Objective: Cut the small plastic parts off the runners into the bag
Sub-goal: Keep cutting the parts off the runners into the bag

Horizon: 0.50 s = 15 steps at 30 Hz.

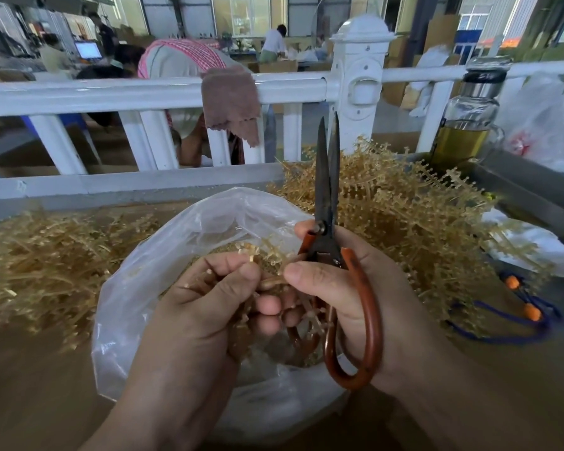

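While orange-handled scissors [327, 190] are pointing up, grips are meeting over clear bag [150, 275].
Left grip [202, 307] is pinching tan spiky runners [267, 255]; right grip [404, 304] is clamping scissors.

We look from one wide-angle head camera, facing forward and down, close above the left hand [205, 301], right hand [349, 288] and bag [157, 255]; a railing [111, 92] stands beyond.

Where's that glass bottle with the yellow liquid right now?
In the head view, the glass bottle stands at upper right by the white railing, just behind the right-hand heap of tan runners.
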Each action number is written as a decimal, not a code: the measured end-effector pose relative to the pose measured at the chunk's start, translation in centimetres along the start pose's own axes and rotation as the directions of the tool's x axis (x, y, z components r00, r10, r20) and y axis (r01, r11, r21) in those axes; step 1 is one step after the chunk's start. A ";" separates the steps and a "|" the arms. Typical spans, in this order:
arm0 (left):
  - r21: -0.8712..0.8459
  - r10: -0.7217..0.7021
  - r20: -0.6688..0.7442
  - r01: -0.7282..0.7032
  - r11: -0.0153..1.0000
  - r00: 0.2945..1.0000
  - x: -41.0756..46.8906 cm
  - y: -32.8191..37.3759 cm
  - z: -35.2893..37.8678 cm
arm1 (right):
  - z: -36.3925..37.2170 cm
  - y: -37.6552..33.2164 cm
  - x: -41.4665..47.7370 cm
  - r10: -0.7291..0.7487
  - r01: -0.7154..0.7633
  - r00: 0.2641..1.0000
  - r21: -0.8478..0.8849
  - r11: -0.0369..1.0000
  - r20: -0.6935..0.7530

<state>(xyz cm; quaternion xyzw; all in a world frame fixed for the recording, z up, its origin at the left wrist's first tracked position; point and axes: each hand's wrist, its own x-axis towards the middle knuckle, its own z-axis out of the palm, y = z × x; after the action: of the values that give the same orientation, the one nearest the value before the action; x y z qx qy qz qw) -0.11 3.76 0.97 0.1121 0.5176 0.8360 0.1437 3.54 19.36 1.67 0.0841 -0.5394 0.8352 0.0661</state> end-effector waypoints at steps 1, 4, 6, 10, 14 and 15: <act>0.000 0.009 0.001 -0.009 1.000 1.000 0.0 0.1 0.1 | 0.1 0.0 0.0 -0.011 0.011 1.000 -0.023 1.000 -0.015; 0.007 0.021 -0.004 -0.021 1.000 1.000 -0.2 0.3 0.2 | 0.2 0.2 -0.1 -0.016 0.014 0.999 -0.048 0.999 -0.033; 0.013 0.035 -0.011 -0.035 0.999 0.999 -0.2 0.3 0.2 | 0.0 0.4 -0.1 -0.018 0.013 0.998 -0.076 0.997 -0.064; 0.032 0.074 -0.049 -0.072 0.997 0.996 0.0 0.0 0.0 | -0.4 0.2 0.0 -0.028 0.015 0.996 -0.151 0.988 -0.081; 0.057 0.079 -0.043 -0.076 0.995 0.996 0.2 0.0 0.1 | -0.4 -0.7 -0.1 -0.016 0.009 0.999 -0.181 0.983 -0.032; 0.053 0.076 -0.036 -0.074 0.996 0.996 0.3 0.1 0.1 | -0.4 -0.8 -0.2 -0.022 0.014 0.999 -0.217 0.976 -0.035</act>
<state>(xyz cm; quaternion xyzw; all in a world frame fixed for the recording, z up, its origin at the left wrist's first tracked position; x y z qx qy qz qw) -0.36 3.90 1.06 0.1192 0.5371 0.8291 0.0992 3.83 20.04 2.23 0.0658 -0.6253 0.7721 0.0923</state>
